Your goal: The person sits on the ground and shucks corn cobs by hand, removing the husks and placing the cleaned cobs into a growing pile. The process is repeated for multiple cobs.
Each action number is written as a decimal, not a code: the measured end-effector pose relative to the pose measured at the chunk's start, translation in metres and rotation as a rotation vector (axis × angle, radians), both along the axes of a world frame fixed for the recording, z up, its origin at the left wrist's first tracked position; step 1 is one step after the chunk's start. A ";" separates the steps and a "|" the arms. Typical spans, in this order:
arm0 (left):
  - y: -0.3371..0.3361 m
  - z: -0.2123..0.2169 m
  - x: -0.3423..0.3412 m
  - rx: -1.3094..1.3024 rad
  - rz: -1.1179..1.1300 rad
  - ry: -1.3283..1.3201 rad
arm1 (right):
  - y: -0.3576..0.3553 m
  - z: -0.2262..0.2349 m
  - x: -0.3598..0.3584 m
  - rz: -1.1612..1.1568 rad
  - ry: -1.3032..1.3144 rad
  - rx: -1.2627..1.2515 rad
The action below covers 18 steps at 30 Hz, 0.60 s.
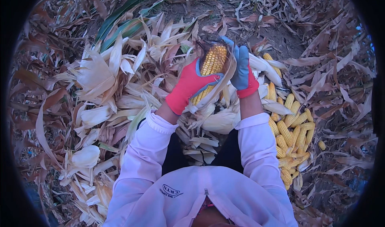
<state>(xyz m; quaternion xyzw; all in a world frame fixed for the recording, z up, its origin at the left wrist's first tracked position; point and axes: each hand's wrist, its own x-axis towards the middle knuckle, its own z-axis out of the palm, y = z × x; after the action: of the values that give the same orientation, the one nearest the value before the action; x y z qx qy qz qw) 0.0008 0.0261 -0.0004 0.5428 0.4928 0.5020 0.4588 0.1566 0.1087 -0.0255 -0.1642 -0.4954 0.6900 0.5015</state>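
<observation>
A partly husked ear of corn is held up in front of me, its yellow kernels bare and dark silk at its far tip. My left hand, in a red and blue-grey glove, is closed round the ear, with the thumb across it. At the ear's right side, my right hand, in a matching glove, has its fingers closed at a dry strip of husk. That husk hangs down along the ear. The right fingertips are partly hidden behind the husk.
Bare yellow corn cobs lie heaped to the right, with one small piece apart from them. Pale loose husks cover the left and middle. Green leaves lie at the far left, and brown stalks and soil surround the area.
</observation>
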 end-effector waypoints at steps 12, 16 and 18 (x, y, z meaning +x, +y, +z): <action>0.002 -0.015 0.004 -0.043 0.114 0.977 | -0.023 0.007 0.000 -0.506 -0.891 0.575; 0.002 -0.009 0.012 -0.109 0.083 1.063 | -0.017 -0.005 -0.003 -0.621 -0.855 0.449; -0.002 -0.006 0.013 -0.088 0.106 1.077 | -0.011 -0.005 0.003 -0.678 -0.906 0.196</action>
<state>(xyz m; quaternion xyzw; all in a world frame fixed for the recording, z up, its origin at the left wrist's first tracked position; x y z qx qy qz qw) 0.0139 0.0246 -0.0064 0.6780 0.7054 0.1541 0.1378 0.1594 0.0975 -0.0306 -0.5458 -0.6421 0.3022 0.4455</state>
